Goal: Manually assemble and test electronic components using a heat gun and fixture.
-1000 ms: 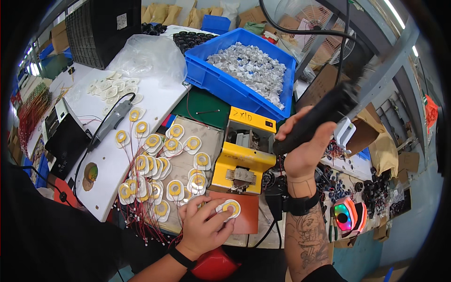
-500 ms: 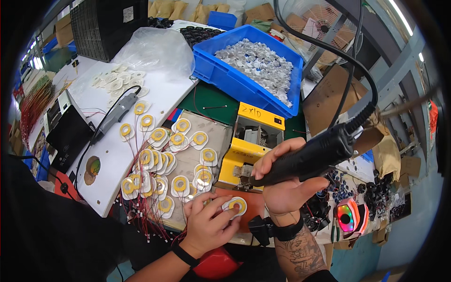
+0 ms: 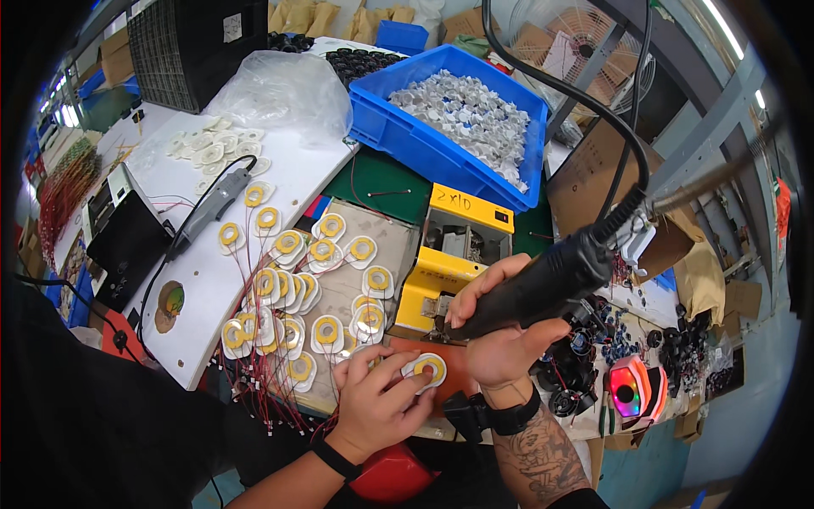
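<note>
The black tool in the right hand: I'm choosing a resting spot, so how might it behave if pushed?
The black tool may roll, as its body looks rounded. The cable at its end would probably drag on it. Its straight shape suggests stiffness.

The room is bright. A long white lamp [image 3: 723, 30] shines at the top right, and more lights [image 3: 64, 112] glow far off on the left. The white surface [image 3: 212, 284] looks very bright, and the plastic bag [image 3: 284, 97] has shiny spots. The black tool [image 3: 543, 288] is dark, and the brown rod [image 3: 712, 178] beside it is blurry. The middle looks clear. Edges bend, and black fills the corners.
</note>
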{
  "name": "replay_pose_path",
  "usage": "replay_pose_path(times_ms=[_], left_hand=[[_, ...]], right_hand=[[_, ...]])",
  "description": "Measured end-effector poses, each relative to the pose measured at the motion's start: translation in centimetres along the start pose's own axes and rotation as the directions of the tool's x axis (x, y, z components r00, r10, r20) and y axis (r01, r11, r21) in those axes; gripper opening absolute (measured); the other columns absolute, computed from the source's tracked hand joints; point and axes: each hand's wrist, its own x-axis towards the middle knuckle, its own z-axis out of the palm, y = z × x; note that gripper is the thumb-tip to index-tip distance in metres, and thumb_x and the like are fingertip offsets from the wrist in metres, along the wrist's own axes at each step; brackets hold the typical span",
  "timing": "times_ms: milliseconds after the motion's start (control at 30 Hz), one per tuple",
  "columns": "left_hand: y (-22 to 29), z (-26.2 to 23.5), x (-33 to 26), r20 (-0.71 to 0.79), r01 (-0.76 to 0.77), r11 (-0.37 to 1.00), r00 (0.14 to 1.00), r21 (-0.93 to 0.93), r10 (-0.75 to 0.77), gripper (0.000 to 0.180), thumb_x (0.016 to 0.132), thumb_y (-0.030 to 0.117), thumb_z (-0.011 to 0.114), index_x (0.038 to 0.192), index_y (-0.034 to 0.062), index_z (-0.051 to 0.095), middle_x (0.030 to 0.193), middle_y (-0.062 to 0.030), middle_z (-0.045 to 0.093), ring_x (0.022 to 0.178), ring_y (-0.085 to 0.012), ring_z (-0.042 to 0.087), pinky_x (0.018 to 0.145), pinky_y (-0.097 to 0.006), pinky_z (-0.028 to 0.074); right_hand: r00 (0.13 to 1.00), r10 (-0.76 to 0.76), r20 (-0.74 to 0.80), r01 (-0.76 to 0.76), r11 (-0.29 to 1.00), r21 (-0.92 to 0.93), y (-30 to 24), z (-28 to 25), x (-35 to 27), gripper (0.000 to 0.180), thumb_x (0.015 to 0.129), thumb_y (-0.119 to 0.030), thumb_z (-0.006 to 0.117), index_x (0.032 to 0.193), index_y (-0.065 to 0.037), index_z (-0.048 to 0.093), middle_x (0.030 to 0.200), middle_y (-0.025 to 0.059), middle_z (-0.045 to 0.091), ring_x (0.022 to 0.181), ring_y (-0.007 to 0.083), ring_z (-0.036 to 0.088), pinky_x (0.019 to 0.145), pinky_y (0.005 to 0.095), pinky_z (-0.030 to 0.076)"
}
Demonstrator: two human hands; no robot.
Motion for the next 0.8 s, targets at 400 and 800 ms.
replay_pose_path(times_ms=[400,800], left_hand=[[0.0,0.1,0.0,0.001,-0.007,1.000,1.000,-0.001,0.007,0.030,0.069,0.022,0.084,0.099,0.0241,0.080,0.119,0.0025,0.071,0.110,-0.0269,0.059,0.097,-0.040,0.034],[0.1,0.1,0.1,0.008,0.004,1.000,1.000,0.004,-0.005,0.029,0.069,0.022,0.085,0.097,0.0240,0.080,0.118,0.0030,0.072,0.110,-0.0268,0.059,0.097,-0.040,0.035]], right_hand=[[0.999,0.046,0.010,-0.047,0.995,0.090,-0.9,-1.6,-2.9,0.107,0.067,-0.106,0.031,0.103,-0.006,0.043,0.070,0.0087,0.055,0.059,0.0185,0.056,0.059,0.0321,0.051],[0.998,0.067,-0.019,-0.066,0.996,0.062,0.2,-1.6,-3.2,0.107,0.067,-0.106,0.031,0.102,-0.006,0.044,0.069,0.0085,0.054,0.058,0.0183,0.056,0.059,0.0317,0.051]])
